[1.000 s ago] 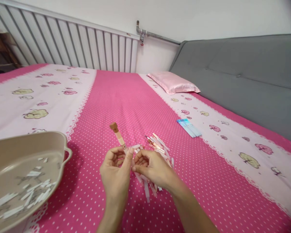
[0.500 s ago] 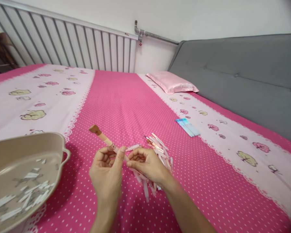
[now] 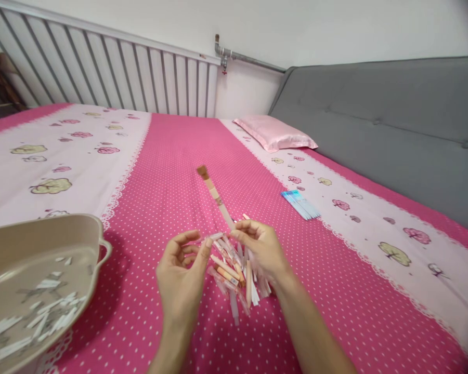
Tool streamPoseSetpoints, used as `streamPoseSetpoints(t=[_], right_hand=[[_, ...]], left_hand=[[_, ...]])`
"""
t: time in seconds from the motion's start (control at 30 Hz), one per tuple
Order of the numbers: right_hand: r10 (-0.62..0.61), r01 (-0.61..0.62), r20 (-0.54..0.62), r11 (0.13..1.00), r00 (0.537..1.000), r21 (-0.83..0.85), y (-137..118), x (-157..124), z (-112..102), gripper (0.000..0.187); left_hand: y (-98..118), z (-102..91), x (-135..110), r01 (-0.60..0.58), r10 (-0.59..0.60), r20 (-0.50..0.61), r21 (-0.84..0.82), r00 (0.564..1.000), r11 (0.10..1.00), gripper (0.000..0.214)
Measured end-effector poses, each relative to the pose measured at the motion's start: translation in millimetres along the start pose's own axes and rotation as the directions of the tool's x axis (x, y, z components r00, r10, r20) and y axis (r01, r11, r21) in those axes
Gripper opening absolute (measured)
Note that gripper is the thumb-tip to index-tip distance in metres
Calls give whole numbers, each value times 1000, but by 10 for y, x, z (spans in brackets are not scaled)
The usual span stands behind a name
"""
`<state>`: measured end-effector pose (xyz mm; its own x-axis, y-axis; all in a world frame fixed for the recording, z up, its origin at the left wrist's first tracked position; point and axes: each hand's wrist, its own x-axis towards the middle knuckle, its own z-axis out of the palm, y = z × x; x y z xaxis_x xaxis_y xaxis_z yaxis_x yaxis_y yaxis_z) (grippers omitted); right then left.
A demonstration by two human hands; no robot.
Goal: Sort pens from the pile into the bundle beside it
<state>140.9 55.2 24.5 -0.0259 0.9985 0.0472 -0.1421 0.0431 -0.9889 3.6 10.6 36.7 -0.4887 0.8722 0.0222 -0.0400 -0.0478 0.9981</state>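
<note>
Hands work close together over the near middle of a bed covered in a pink, white-dotted sheet. The right hand is pinched shut on the lower end of a thin stick, thumb against fingertips. The stick slants up and away to the far left, and its brown, flat tip is the farthest point, clear of the sheet. The left hand sits just left of the right one, palm turned inward and fingers loosely curled. Its thumb tip lies against a short white strip; whether it actually grips that strip cannot be told.

Under and between both hands lies a pile of similar sticks in clear and white wrappers, scattered on the sheet, some hidden by the right wrist.

At the near left stands a beige basin with a small handle, holding white paper scraps. Well to the right of the hands a blue packet lies flat on the sheet's pale border. Farther off a pink pillow rests against a grey padded headboard that runs along the right side. A white slatted radiator lines the far wall.
</note>
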Motion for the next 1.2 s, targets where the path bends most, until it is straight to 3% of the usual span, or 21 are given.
streamPoseSetpoints(t=[0.17,0.3,0.47,0.73,1.2], right_hand=[[-89,71,-270,995,959,-77,14,131,-321,29],[-195,116,-476,975,858,-189,154,257,-639,31],[-207,45,-679,968,704,-249,523,373,-1080,39],[-280,-24,-788,937,549,-349,930,524,-1467,47],[-427,-242,-795,794,432,-558,927,629,-1910,34]], left_hand=[[4,66,-71,79,-86,102,66,991,995,37],[-31,83,-77,78,-91,170,81,981,994,37],[-18,78,-75,75,-87,158,84,984,994,37],[-44,56,-28,71,-88,165,109,982,992,40],[-59,36,-18,71,-88,159,114,983,991,42]])
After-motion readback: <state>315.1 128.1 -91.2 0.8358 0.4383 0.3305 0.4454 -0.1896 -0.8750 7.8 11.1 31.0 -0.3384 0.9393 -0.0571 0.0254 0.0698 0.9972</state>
